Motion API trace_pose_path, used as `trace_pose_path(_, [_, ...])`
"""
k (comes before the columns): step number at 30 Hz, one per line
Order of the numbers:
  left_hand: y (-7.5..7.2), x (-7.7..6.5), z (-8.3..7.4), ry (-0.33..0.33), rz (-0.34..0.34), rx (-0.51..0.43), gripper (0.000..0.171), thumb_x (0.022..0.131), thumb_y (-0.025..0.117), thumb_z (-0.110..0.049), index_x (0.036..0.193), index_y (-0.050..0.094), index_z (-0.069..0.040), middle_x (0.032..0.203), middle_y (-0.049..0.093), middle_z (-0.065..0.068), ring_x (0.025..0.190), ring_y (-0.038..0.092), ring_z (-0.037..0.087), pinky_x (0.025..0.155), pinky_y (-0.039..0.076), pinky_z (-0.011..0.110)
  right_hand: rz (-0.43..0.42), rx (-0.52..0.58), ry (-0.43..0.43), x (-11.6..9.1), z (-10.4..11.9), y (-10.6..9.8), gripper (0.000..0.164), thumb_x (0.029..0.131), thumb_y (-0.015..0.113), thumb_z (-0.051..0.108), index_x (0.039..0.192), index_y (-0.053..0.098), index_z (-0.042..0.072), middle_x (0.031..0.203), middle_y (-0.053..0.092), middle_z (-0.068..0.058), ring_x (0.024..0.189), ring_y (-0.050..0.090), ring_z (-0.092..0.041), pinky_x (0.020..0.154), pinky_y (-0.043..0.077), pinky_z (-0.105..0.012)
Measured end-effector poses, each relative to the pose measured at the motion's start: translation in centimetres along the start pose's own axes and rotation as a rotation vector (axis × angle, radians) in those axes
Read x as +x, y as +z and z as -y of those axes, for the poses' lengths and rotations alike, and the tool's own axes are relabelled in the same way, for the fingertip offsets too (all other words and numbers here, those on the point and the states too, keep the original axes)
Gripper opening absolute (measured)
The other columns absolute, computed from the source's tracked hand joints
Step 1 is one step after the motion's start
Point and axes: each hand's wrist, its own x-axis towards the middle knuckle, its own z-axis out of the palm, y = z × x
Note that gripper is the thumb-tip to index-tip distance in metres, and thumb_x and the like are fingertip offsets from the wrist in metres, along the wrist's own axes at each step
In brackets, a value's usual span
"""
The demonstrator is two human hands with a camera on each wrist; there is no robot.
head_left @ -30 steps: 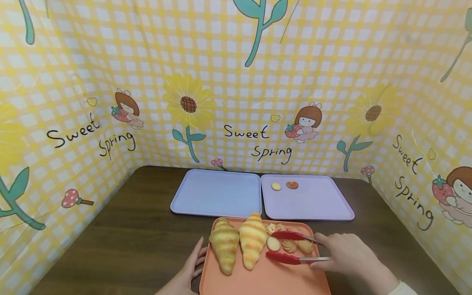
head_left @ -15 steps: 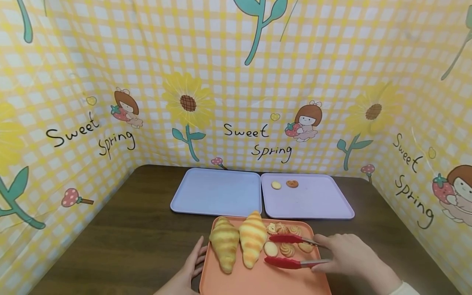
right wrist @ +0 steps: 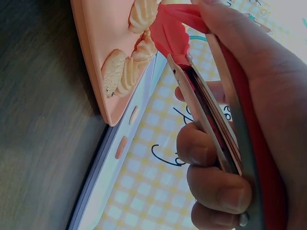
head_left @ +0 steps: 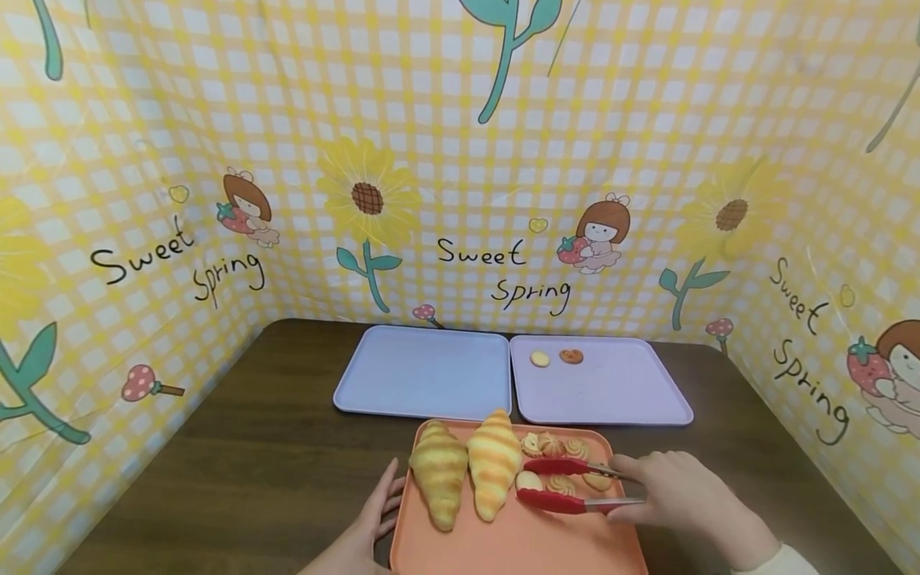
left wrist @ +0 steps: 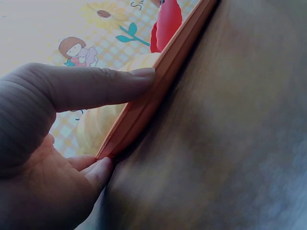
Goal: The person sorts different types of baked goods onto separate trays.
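Right hand point(head_left: 672, 491) has its thumb and fingers curled round a pair of tongs point(head_left: 552, 501); on my right wrist feed the fingers wrap the metal arms firmly. Tongs themselves spread, red tips apart, angled in over the right part of the orange tray point(head_left: 517, 551). From the head feed I read one tip lying between two rows of cookies, the other on the near side of the front row. Whether either tip touches a cookie, I cannot tell.

Front row, left to right: a pale round cookie point(head_left: 529, 480), partly covered by the nearer tip; a swirled cookie point(head_left: 561, 484), also partly covered; a third cookie point(head_left: 598, 481) at the right, half hidden behind the tongs. Behind them I make out three piped cookies point(head_left: 552, 444) along the tray's far edge.

Left hand point(head_left: 365, 523) at the tray's left side: thumb out straight against the outer wall, fingertips touching farther along on my left wrist feed.

Left half of the same tray: a browner croissant point(head_left: 440, 479) and a striped croissant point(head_left: 494, 471) side by side, the striped one's tip reaching past the far rim in my view.

Beyond, on the dark desk point(head_left: 251, 447): a blue tray point(head_left: 431, 371) at left, a lilac tray point(head_left: 611, 391) just beside it, bearing a small pale cookie point(head_left: 540, 359) and a small brown cookie point(head_left: 571, 356).
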Motion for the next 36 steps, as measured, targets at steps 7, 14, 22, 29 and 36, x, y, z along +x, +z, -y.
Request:
trace_pose_path(7, [0.1, 0.0, 0.0, 0.025, -0.002, 0.006, 0.123, 0.085, 0.082, -0.019, 0.148, -0.020, 0.011, 0.144, 0.006, 0.050, 0.130, 0.029, -0.008, 0.102, 0.035, 0.020, -0.022, -0.026, -0.034, -0.1, 0.2, -0.2, 0.054, 0.077, 0.069, 0.070, 0.102, 0.066, 0.022, 0.063, 0.052, 0.017, 0.054, 0.044, -0.006, 0.051, 0.041, -0.033])
trace_pose_path(14, [0.2, 0.1, 0.2, -0.018, 0.007, -0.052, 0.126, 0.086, 0.080, -0.028, 0.148, -0.023, 0.011, 0.146, 0.003, 0.049, 0.129, 0.030, -0.008, 0.102, 0.036, 0.021, -0.018, -0.043, 0.011, -0.6, 0.0, -0.9, 0.058, 0.075, 0.067, 0.075, 0.105, 0.066, 0.025, 0.071, 0.062, 0.014, 0.060, 0.055, -0.008, 0.057, 0.047, -0.036])
trace_pose_path(22, [0.0, 0.1, 0.1, -0.017, 0.011, -0.056, 0.125, 0.086, 0.080, -0.026, 0.148, -0.023, 0.008, 0.145, 0.001, 0.050, 0.128, 0.030, -0.010, 0.101, 0.035, 0.020, -0.075, -0.051, 0.034, -0.7, -0.2, -1.5, 0.057, 0.074, 0.069, 0.073, 0.107, 0.067, 0.026, 0.075, 0.066, 0.012, 0.063, 0.060, -0.012, 0.058, 0.050, -0.037])
trace_pose_path(29, [-0.1, -0.1, 0.4, -0.019, 0.002, -0.017, 0.124, 0.088, 0.079, -0.029, 0.149, -0.022, 0.008, 0.146, 0.004, 0.048, 0.138, 0.028, 0.033, 0.102, 0.037, 0.022, -0.098, -0.050, 0.040, -0.3, -0.6, -1.9, 0.051, 0.076, 0.072, 0.069, 0.104, 0.065, 0.027, 0.074, 0.064, 0.013, 0.064, 0.061, -0.013, 0.059, 0.050, -0.038])
trace_pose_path(36, [-0.2, -0.1, 0.4, -0.018, 0.006, -0.028, 0.125, 0.087, 0.080, -0.028, 0.149, -0.022, 0.008, 0.146, 0.003, 0.049, 0.135, 0.030, 0.008, 0.102, 0.036, 0.021, -0.107, -0.041, 0.076, 0.3, -0.7, -2.1, 0.047, 0.075, 0.072, 0.070, 0.100, 0.064, 0.032, 0.073, 0.061, 0.017, 0.061, 0.057, -0.009, 0.057, 0.048, -0.037])
